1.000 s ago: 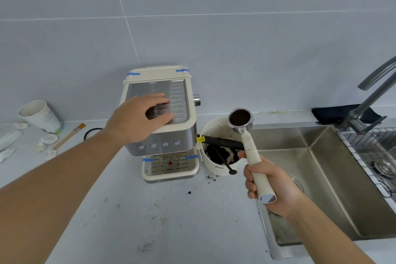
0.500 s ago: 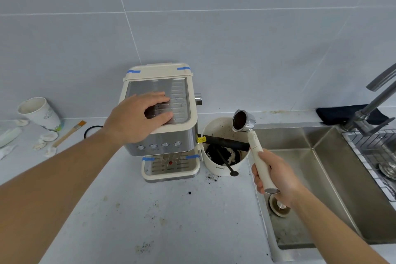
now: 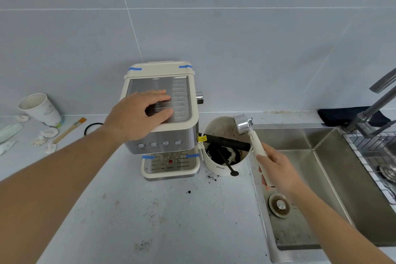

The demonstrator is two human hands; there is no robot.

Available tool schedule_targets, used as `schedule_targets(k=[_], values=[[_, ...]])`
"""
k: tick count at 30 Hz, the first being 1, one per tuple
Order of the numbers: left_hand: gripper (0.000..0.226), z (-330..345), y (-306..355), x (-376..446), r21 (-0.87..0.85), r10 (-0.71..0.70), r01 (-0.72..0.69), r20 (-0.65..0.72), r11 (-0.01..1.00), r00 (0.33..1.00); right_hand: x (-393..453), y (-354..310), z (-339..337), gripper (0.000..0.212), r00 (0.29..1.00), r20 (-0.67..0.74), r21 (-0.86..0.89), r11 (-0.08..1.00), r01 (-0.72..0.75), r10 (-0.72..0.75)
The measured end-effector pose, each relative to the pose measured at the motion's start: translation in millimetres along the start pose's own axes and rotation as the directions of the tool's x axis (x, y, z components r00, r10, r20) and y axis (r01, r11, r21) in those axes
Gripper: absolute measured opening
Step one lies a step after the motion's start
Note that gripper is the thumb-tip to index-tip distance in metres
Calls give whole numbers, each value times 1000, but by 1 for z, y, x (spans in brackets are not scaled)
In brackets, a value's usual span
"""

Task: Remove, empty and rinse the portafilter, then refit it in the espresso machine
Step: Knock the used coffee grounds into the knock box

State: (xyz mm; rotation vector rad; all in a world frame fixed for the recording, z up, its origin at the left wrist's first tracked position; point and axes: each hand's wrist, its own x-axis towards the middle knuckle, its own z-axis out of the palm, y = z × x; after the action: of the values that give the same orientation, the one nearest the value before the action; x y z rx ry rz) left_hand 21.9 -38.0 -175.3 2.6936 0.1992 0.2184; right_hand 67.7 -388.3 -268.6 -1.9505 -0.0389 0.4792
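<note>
A cream and steel espresso machine [image 3: 182, 135] stands against the tiled wall. My left hand [image 3: 139, 111] lies flat on its top plate, fingers spread. My right hand [image 3: 278, 169] grips the cream handle of the portafilter [image 3: 243, 124]. The steel basket is turned over sideways above the right rim of a white knock box [image 3: 216, 163], so its grounds are hidden. Dark spent grounds lie inside the knock box under its black bar. A black spoon leans out over the box's front.
A steel sink [image 3: 334, 178] with a drain plug lies to the right, with a tap [image 3: 377, 105] and a dish rack [image 3: 372, 156] beyond. At the left stand a paper cup [image 3: 40, 109], a brush [image 3: 70, 129] and crumpled tissues. Coffee specks dot the counter.
My right hand has rolled the portafilter over, from basket facing up with grounds showing to basket facing away over the knock box. My left hand has stayed on the machine.
</note>
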Motion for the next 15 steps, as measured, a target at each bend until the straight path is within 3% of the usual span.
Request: schedule_targets(k=[8, 15], values=[[46, 0, 0, 1, -2, -4, 4, 0, 1000, 1000, 4, 10, 1, 50, 995, -41, -298, 952, 72, -88], [50, 1, 0, 3, -4, 6, -6, 5, 1000, 1000, 3, 7, 1, 49, 989, -74, -378, 922, 89, -126]])
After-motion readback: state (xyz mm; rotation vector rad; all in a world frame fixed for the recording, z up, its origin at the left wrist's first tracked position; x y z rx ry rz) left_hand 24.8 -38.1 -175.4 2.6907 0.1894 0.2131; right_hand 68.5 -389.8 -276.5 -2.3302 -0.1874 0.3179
